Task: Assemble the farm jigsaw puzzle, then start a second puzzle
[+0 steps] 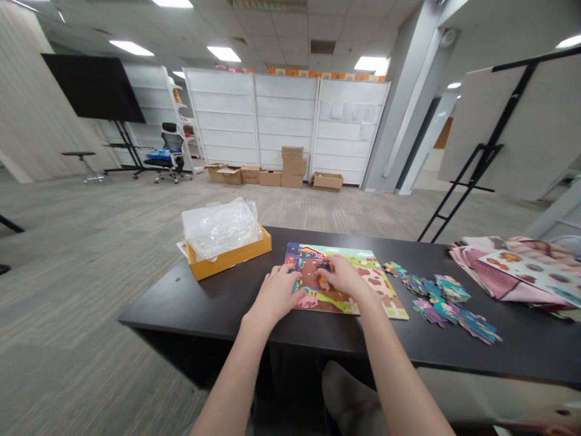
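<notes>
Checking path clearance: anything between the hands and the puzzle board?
Nothing visible. Both the left hand and right hand already rest on the puzzle board. The loose pieces lie to its right, apart.

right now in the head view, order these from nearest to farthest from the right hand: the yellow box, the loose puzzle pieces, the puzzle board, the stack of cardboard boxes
1. puzzle board: directly under the right hand, which rests on it.
2. loose puzzle pieces: on the table to the hand's right.
3. yellow box: on the table's far left corner, beyond the left hand.
4. stack of cardboard boxes: on the floor by the back wall.
</notes>
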The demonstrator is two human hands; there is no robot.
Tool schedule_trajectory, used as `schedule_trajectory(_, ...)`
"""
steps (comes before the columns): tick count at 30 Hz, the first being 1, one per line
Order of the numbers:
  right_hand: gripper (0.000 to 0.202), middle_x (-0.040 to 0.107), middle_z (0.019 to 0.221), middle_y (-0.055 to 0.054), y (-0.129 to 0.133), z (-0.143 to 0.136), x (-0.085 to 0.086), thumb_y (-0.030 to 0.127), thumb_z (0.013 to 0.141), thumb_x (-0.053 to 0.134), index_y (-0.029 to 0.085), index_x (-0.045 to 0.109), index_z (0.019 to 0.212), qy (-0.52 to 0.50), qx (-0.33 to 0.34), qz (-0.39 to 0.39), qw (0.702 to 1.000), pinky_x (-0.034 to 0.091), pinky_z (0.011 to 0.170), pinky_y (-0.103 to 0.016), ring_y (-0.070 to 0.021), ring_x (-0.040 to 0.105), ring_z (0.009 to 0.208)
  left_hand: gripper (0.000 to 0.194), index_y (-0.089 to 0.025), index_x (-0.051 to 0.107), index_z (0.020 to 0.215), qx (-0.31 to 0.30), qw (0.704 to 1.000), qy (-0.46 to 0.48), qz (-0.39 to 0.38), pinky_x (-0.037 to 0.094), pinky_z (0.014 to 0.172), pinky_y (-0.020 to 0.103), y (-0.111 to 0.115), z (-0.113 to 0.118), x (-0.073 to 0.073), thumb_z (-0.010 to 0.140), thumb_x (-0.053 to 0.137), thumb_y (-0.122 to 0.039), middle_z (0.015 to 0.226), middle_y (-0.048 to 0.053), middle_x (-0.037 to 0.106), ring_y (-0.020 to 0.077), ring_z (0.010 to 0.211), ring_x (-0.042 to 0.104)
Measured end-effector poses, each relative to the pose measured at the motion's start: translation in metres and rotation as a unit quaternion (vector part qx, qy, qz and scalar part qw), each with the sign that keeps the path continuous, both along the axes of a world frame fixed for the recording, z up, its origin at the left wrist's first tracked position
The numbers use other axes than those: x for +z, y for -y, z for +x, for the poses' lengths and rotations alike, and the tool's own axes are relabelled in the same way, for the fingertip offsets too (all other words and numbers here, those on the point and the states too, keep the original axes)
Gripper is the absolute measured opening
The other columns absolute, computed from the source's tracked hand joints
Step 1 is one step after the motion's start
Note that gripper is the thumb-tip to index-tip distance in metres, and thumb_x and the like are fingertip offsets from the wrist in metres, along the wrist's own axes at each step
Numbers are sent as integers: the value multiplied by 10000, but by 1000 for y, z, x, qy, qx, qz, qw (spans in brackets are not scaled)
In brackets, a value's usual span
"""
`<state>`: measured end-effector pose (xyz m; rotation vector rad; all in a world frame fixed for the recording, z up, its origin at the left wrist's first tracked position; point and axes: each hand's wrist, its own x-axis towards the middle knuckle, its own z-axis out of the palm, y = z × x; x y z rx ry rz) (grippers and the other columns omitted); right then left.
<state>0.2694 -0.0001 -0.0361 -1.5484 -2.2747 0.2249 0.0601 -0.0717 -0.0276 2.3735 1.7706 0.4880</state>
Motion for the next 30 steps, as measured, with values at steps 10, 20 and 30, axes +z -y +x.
schedule_trajectory(10, 268, 706, 1118, -140, 1, -2, 1, 300, 899, 667, 148, 728, 1111, -4, 32, -5, 999, 448, 964, -369, -258, 627, 1074, 401, -256, 684, 1250, -6, 1000, 13, -16, 446, 1067, 520, -9, -6, -7, 897, 654, -443, 1489, 103, 518, 336, 1395, 400)
schedule_trajectory(20, 472, 688, 1234, -143, 29, 19, 8, 292, 742, 813, 166, 715, 1186, -56, 72, -62, 994, 465, 1021, -423, -291, 636, 1146, 402, -254, 700, 1216, 14, 998, 45, -44, 371, 1130, 554, -12, -2, -9, 867, 680, -451, 1487, 102, 525, 344, 1432, 365)
schedule_trajectory(30, 208, 752, 1033, -81, 30, 17, 11, 217, 759, 769, 205, 782, 966, -43, 63, -65, 995, 494, 872, -332, -249, 683, 967, 281, -263, 768, 1071, 125, 982, 110, -89, 345, 1164, 535, -19, 21, -4, 874, 616, -395, 1444, 55, 603, 341, 1441, 395)
